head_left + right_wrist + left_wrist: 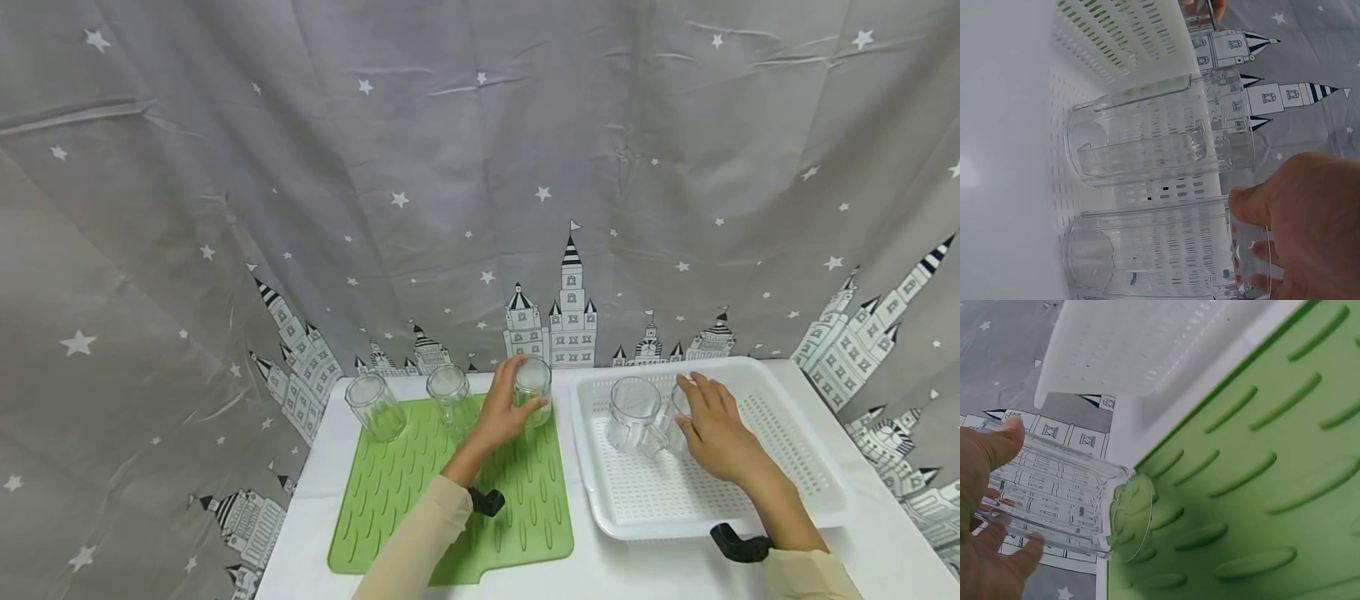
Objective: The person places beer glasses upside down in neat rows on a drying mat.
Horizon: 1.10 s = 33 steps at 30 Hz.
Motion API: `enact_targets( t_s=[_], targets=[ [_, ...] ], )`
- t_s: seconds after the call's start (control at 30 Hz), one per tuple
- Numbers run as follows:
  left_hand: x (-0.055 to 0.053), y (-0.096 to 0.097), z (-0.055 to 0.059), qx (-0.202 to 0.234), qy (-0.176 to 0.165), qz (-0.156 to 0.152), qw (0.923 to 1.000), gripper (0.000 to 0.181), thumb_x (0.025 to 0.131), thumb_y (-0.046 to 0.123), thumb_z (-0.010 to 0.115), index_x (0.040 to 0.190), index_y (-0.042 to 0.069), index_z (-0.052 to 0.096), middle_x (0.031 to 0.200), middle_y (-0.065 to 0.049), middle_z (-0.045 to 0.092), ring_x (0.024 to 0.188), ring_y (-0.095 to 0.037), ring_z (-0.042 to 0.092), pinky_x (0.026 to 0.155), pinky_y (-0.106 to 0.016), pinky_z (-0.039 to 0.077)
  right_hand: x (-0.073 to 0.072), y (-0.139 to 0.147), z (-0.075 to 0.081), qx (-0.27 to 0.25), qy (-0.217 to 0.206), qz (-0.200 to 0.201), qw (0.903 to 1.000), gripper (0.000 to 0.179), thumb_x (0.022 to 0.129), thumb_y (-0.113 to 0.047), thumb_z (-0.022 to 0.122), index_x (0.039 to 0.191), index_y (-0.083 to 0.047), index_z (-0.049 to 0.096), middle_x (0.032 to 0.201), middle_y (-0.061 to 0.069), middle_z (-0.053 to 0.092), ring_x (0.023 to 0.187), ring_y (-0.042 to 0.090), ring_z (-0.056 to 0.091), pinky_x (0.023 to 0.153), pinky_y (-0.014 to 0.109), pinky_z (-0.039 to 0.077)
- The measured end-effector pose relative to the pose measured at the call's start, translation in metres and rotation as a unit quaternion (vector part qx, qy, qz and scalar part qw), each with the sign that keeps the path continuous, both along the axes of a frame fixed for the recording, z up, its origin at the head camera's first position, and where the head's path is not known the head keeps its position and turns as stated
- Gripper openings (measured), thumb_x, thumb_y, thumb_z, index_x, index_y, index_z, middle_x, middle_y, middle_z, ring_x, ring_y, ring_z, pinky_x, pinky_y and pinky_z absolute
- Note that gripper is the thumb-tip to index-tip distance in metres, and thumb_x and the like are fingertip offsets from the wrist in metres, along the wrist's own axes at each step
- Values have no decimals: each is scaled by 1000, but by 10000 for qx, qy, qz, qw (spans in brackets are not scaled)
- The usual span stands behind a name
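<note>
Grey fabric curtain (pixel 480 167), printed with white stars and castles, is hanging behind a white table (pixel 303 533). On the right side, a white perforated plastic basket (pixel 645 500) is standing; to the left of it, a green drying mat (pixel 382 492) is lying. The left hand (pixel 504 407) is holding a clear glass mug (pixel 534 392) at the far right corner of the mat, thumb and fingers going around its sides. The right hand (pixel 716 425) is gripping the upper end of a second glass mug (pixel 1166 250), which is standing inside the basket. Just beside it, a third glass mug (pixel 633 408) is standing, its handle showing. Along the mat's far edge, a fourth glass mug (pixel 377 408) is occupying the left corner, and a fifth glass mug (pixel 448 387) is standing between this one and the held one.
</note>
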<state>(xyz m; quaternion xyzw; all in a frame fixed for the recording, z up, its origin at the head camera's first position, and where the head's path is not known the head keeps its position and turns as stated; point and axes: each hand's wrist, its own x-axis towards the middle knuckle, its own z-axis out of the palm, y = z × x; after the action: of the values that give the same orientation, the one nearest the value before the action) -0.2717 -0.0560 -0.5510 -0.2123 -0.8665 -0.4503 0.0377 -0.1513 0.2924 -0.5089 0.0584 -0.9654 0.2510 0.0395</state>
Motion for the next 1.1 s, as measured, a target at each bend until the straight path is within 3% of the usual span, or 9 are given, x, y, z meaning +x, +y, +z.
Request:
enact_targets(
  t_s=[0.3, 0.5, 0.67, 0.8, 1.0, 1.1],
  targets=[
    [-2, -5, 3, -160, -262, -12, 9995, 90, 97, 25, 82, 169, 26, 28, 173, -9, 36, 160, -36, 39, 129, -61, 38, 0, 0, 2, 33, 21, -15, 10000, 63, 112, -17, 52, 164, 8, 27, 170, 41, 19, 155, 65, 13, 119, 87, 22],
    [-1, -5, -2, -131, -313, -37, 9994, 97, 97, 25, 82, 172, 33, 21, 173, -10, 35, 160, -37, 39, 129, -64, 37, 0, 0, 1, -62, 23, 21, 10000, 64, 112, -16, 53, 164, 9, 27, 169, 42, 18, 155, 67, 12, 119, 87, 21],
    [2, -10, -9, 74, -518, 88, 9986, 110, 93, 26, 85, 174, 28, 11, 177, -14, 31, 162, -38, 37, 131, -62, 35, 0, 0, 0, -79, 48, 24, 10000, 63, 111, -15, 53, 164, 9, 27, 169, 42, 19, 155, 67, 12, 120, 87, 20],
    [9, -19, -15, 194, -452, 61, 9988, 111, 94, 25, 85, 174, 17, 9, 176, -18, 31, 163, -38, 35, 130, -61, 37, -1, 0, 0, -55, 83, 28, 9999, 63, 111, -15, 53, 164, 10, 27, 169, 43, 19, 154, 68, 13, 119, 87, 20],
    [29, -37, -19, 198, -324, -22, 9993, 110, 96, 23, 83, 175, 21, 6, 177, -18, 29, 163, -38, 34, 130, -58, 38, -1, 0, 1, -64, 58, 57, 9999, 63, 112, -15, 52, 164, 10, 27, 169, 43, 18, 154, 68, 13, 119, 87, 20],
    [42, -44, -18, 209, -259, -69, 9994, 106, 96, 20, 83, 174, 19, 12, 175, -18, 32, 163, -37, 35, 131, -56, 38, -1, 0, 1, -88, 31, 56, 9999, 63, 112, -16, 52, 164, 9, 27, 169, 43, 18, 155, 68, 12, 119, 87, 20]
  ],
)
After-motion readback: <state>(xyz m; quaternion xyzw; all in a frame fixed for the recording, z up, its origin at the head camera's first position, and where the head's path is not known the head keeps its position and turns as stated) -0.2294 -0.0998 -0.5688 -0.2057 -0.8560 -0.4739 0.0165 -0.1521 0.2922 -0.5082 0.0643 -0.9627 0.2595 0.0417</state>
